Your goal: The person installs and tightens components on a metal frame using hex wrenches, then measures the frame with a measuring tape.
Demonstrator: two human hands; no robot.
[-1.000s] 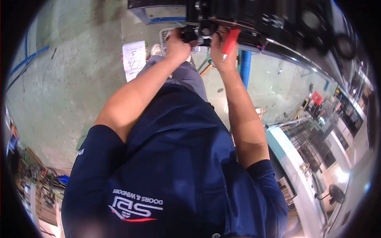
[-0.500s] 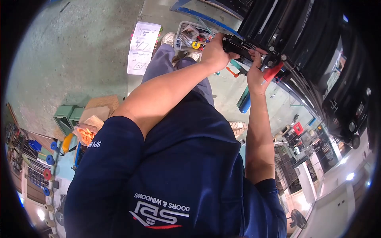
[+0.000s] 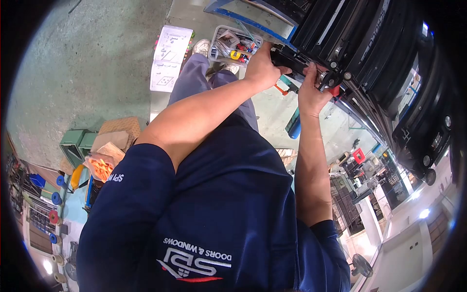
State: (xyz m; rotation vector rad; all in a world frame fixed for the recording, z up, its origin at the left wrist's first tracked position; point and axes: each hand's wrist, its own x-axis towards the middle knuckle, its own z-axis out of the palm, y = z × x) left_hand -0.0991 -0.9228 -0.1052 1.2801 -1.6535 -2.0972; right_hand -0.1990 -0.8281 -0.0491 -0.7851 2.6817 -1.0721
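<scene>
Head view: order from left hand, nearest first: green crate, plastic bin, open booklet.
1. Plastic bin: just left of the left hand.
2. Open booklet: farther left, on the floor.
3. Green crate: lower left, farthest.

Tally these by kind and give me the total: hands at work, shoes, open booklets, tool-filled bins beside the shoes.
Hands: 2, the left hand and right hand, both at the black profile
Shoes: 2, one front shoe and one partly hidden shoe
Open booklet: 1
Tool-filled bin: 1
Total: 6
</scene>
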